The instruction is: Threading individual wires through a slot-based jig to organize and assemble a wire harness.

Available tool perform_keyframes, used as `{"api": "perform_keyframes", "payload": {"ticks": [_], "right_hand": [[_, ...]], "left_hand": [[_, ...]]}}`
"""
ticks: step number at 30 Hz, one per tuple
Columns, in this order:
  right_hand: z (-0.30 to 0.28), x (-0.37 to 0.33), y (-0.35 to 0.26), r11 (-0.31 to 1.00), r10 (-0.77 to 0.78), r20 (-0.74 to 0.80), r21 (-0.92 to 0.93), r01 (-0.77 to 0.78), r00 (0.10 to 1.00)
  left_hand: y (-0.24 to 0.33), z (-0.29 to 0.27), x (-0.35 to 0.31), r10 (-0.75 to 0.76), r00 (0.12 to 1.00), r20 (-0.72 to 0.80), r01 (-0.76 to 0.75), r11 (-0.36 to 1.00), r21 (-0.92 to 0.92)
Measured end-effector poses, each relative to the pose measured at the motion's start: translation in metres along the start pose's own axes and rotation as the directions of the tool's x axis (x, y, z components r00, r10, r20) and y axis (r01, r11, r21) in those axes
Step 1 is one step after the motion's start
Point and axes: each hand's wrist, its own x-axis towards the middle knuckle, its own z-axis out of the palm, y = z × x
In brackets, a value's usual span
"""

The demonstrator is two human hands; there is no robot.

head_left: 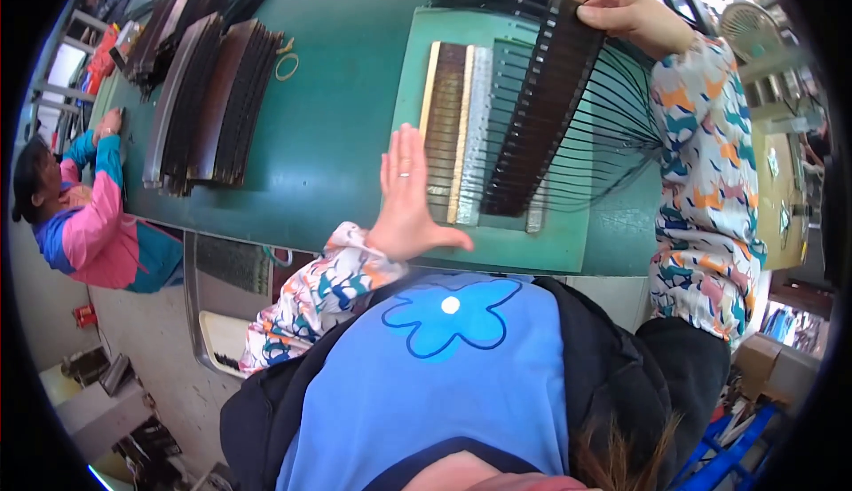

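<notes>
Between the thumb and fingers of my right hand (626,16), at the far right of the bench, is the upper end of a long dark panel strip (548,114) with a row of small light marks along its edge. The strip slants across a light green mat (561,256). Thin black wires (612,127) fan out beside it and gather near my right sleeve. My left hand (406,198) is spread flat, holding nothing, by the near left end of a fixture with a brown, yellow-edged bar (447,109) and a silver bar (479,101). Whether its fingertips touch the fixture, I cannot tell.
Stacked dark strips (235,105) stand on the green table (342,74) to the left, with a tan rubber band (286,67) beside them. A co-worker (93,225) is at the left end. Below the table edge sits a cream tray (216,336).
</notes>
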Motion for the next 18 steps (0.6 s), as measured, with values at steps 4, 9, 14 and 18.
{"api": "perform_keyframes", "payload": {"ticks": [4,9,14,18], "right_hand": [[-0.007,-0.098,-0.052,0.994,-0.108,-0.363,-0.071,0.088,0.926],[0.01,-0.215,-0.088,0.929,-0.148,-0.86,0.048,0.366,0.488],[0.045,-0.393,-0.085,0.813,-0.119,-0.993,-0.093,0.575,0.008],[0.162,-0.474,-0.04,0.717,-0.121,-0.963,-0.252,0.65,-0.239]], "left_hand": [[-0.004,-0.013,0.017,-0.015,0.995,0.102,0.05,0.937,-0.345],[0.052,-0.004,0.088,0.137,0.948,0.286,0.057,0.815,-0.577],[0.167,0.077,0.153,0.546,0.794,0.266,-0.307,0.739,-0.6],[0.26,0.137,0.176,0.663,0.672,0.329,-0.397,0.698,-0.596]]}}
